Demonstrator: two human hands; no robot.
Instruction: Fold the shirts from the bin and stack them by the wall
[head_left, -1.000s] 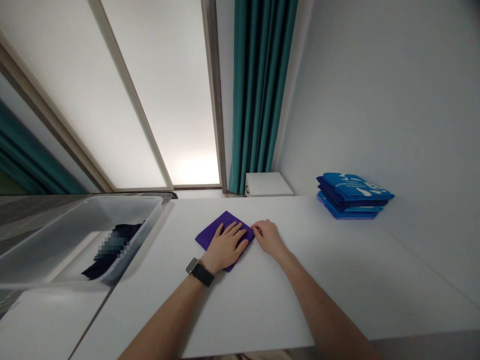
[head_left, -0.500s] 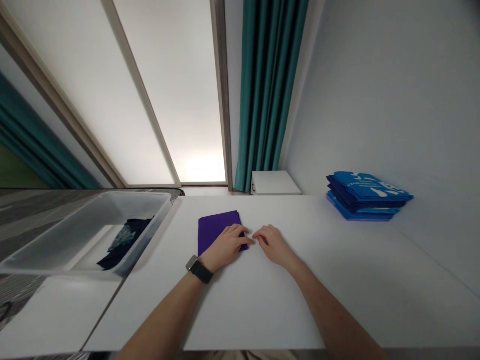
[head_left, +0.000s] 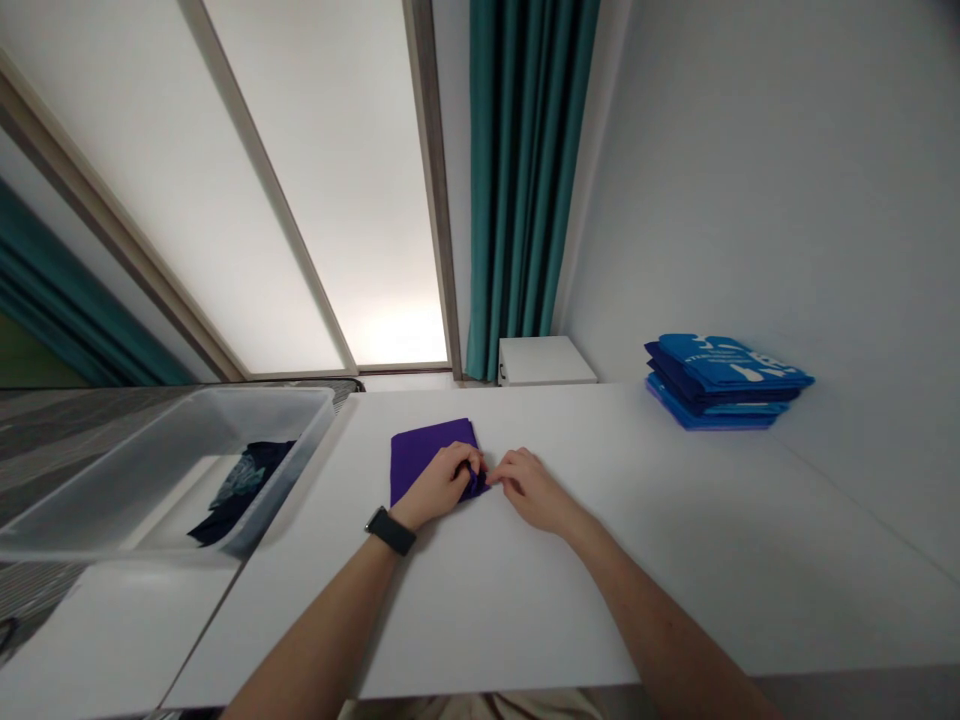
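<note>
fabric (head_left: 424,450), deep purple and folded flat, lies on a white table (head_left: 525,620) beneath the left hand (head_left: 441,482), most of it spreading beyond and to the left of the knuckles. in the head view, the only one, the left hand's fingers curl in, pinching a bunched edge at the fabric's right side, while a dark-strapped watch (head_left: 394,532) circles the wrist. just to its right, the right hand (head_left: 531,490) meets the same corner, index finger and thumb drawn close together; whether they grip the fabric or only touch it cannot be told. well to the right of the right hand, and farther off, sits a stack of folded blue pieces (head_left: 724,365), the top one printed in white. well to the left of the left hand stands a translucent tub (head_left: 225,415) with a dark printed cloth (head_left: 247,485) inside. straight beyond both hands, past the table's far edge, are a white cabinet (head_left: 547,362) and a teal curtain (head_left: 517,200).
</note>
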